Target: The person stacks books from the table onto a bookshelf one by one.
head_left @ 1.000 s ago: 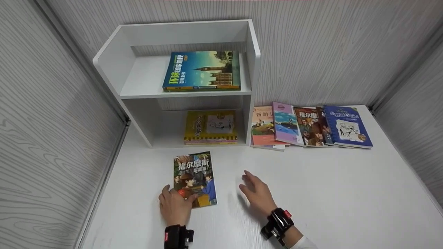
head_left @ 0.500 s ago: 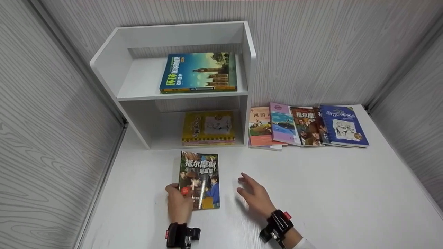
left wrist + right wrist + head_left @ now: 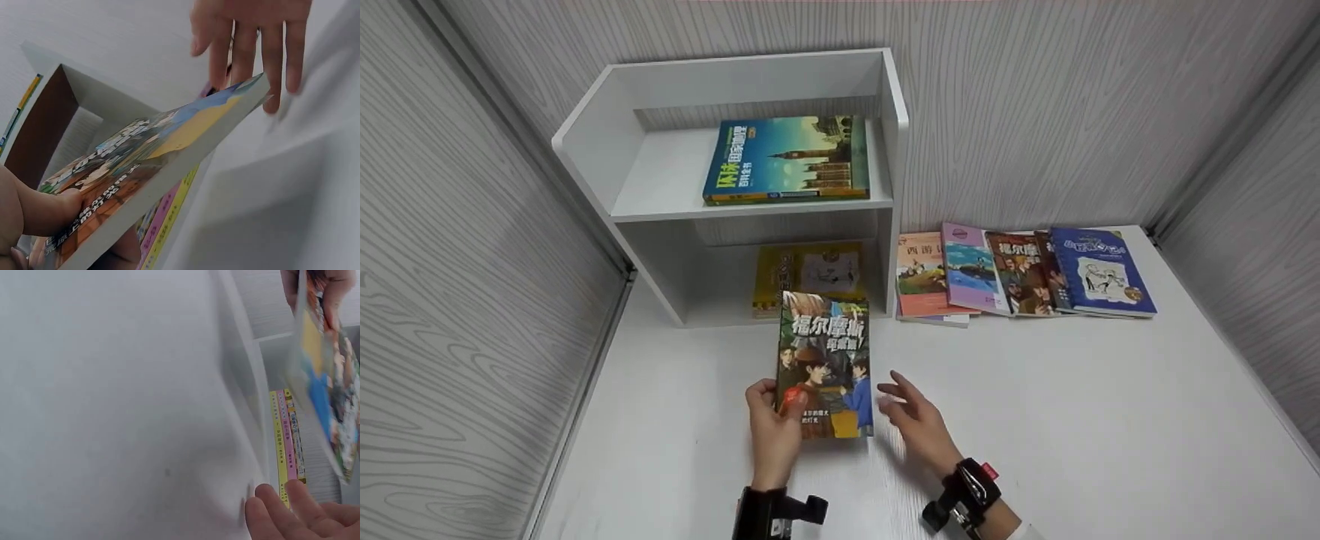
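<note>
A paperback book (image 3: 826,367) with an illustrated cover is held up over the table by my left hand (image 3: 776,439). The left thumb (image 3: 53,211) presses on its cover and the fingers go underneath, mostly hidden by the book. In the left wrist view its pale page edge (image 3: 169,180) faces the camera. My right hand (image 3: 915,420) hovers by the book's right edge, fingers loosely extended and holding nothing. In the right wrist view the book (image 3: 326,377) looks blurred, with the right fingers (image 3: 281,506) below it.
A white two-tier shelf (image 3: 754,212) stands behind. A blue geography book (image 3: 787,161) lies on its upper level, and a yellow book (image 3: 772,270) tops a stack on the lower one. Right of it, several books overlap on the table (image 3: 1057,420), including a blue one (image 3: 1102,274).
My left hand has picked the book up off the table and carried it right and toward the shelf, now overlapping the yellow book. The right hand has barely moved.
</note>
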Demonstrator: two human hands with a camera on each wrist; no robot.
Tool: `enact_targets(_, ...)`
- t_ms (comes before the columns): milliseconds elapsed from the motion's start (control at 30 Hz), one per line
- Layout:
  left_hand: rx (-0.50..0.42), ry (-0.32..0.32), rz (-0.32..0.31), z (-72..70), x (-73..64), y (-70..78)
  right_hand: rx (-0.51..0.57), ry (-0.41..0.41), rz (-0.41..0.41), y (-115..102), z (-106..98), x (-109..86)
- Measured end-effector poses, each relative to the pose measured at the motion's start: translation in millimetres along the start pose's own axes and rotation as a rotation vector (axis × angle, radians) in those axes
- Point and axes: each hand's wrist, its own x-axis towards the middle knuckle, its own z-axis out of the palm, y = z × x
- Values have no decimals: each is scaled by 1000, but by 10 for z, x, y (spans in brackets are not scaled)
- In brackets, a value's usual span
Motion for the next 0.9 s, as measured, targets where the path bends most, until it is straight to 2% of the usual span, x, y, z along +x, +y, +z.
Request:
enact_targets(167, -149, 1, -30, 192, -92, 110, 174, -28, 40, -126, 16, -22)
enact_targets(267, -214, 15, -26, 299, -132, 127, 231, -28, 39, -193, 22, -31)
enact_targets(367, -246, 12, -17, 389, -171, 121, 266, -11, 10, -247, -2, -35)
enact_targets(467, -264, -24, -19, 443, -206, 109, 287, 9, -25, -299, -70, -35)
enact_targets(600, -268, -109, -5, 455, -221, 98, 280, 15, -54, -392, -210, -12)
enact_targets(767, -242, -219, 58, 393, -178, 128, 242, 9, -88, -552, -417, 33)
enact_targets(900, -214, -257, 118, 296, -87, 207, 187, -12, -147, -671, -594, 65)
